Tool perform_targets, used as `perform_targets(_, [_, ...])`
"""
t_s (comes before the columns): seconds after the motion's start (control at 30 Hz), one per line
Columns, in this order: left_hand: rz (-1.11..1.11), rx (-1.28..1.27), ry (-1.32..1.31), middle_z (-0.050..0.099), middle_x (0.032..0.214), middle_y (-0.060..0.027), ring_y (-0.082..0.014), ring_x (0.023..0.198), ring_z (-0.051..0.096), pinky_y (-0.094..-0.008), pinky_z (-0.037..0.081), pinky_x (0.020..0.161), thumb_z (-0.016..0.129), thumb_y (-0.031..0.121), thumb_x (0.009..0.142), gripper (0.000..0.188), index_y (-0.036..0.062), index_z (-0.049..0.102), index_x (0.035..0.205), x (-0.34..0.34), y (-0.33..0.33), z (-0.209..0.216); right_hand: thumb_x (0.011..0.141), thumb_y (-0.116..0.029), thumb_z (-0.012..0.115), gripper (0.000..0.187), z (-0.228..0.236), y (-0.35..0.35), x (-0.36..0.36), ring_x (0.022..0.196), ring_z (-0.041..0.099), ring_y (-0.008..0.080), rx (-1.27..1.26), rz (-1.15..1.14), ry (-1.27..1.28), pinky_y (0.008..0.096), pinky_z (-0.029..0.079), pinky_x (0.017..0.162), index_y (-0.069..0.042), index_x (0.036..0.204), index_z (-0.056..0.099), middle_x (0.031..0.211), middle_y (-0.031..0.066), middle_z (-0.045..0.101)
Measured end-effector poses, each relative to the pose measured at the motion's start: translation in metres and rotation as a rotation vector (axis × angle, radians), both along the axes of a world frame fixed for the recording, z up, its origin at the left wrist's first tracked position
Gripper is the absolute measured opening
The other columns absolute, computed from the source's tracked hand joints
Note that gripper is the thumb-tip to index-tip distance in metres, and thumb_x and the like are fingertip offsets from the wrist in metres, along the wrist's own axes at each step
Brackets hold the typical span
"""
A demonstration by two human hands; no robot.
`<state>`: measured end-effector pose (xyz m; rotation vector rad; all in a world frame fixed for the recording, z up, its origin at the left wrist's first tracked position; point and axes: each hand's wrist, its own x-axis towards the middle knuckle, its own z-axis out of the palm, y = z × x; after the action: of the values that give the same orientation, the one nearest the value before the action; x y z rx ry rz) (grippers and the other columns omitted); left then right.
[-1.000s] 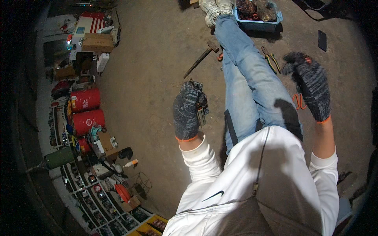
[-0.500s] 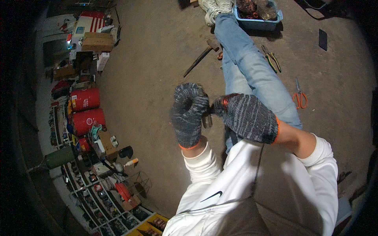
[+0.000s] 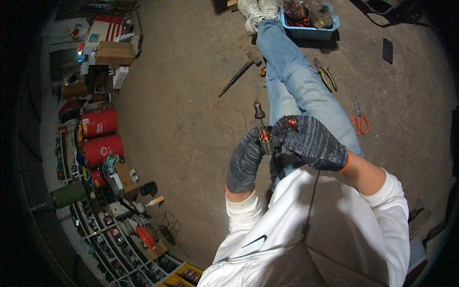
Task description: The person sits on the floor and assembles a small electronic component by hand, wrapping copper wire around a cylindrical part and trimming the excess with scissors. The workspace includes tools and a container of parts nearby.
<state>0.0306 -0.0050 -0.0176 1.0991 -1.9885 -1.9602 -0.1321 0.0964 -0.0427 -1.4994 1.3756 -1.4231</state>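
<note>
A small motor armature (image 3: 266,138) with copper windings and a metal shaft stands nearly upright between my hands, above my legs. My left hand (image 3: 244,160), in a grey knitted glove with an orange cuff, is closed around its left side. Touching it from the right is my right hand (image 3: 313,143), gloved alike and closed, with a bunch of copper wire (image 3: 291,123) showing at its fingers. The right fingertips are partly hidden. Thin loose wire (image 3: 235,125) curves in front of the floor left of the shaft.
Ahead lie a hammer (image 3: 240,74), pliers (image 3: 325,76), orange-handled scissors (image 3: 361,123) and a black phone (image 3: 387,51). A blue bin (image 3: 311,33) with copper wire stands by my shoes. Red drums (image 3: 103,149) and shelves (image 3: 107,239) line the left.
My left hand has turned and moved right, closer to my right hand. The armature, mostly hidden before, now shows with its shaft pointing up. The whole view has shifted slightly.
</note>
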Motion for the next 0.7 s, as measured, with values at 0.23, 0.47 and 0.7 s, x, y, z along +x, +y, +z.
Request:
perform_targets(0.23, [0.103,-0.248,0.148,0.058,0.093,-0.0074,-0.0148,0.084,0.055,-0.0283,0.045,0.074,0.062,0.004,0.081,0.019,-0.0016,0.059,0.099,0.003,0.019,0.006,0.075,-0.018,0.059,0.031,-0.001,0.012,-0.004,0.081,0.058,0.0329,-0.014,0.038,0.251,0.0407,0.047,0.069,-0.002,0.102,0.058,0.092,0.0166,0.058])
perform_targets(0.47, [0.138,-0.398,0.187,0.053,0.088,-0.0098,-0.0168,0.077,0.053,-0.0290,0.044,0.069,0.063,0.003,0.079,0.019,-0.0013,0.055,0.096,-0.002,0.033,0.000,0.072,-0.020,0.062,0.037,0.004,0.014,-0.015,0.082,0.058,0.0315,-0.130,0.117,0.346,0.0420,0.047,0.068,-0.001,0.103,0.057,0.093,0.0168,0.059])
perform_targets(0.7, [0.329,-0.251,0.157,0.055,0.090,-0.0115,-0.0176,0.076,0.053,-0.0301,0.046,0.068,0.064,0.001,0.078,0.022,-0.0009,0.055,0.099,-0.009,0.026,0.000,0.076,-0.010,0.058,0.022,0.007,0.014,-0.003,0.070,0.060,0.0265,-0.149,0.085,0.301,0.0369,0.048,0.059,-0.004,0.097,0.060,0.083,0.0133,0.061])
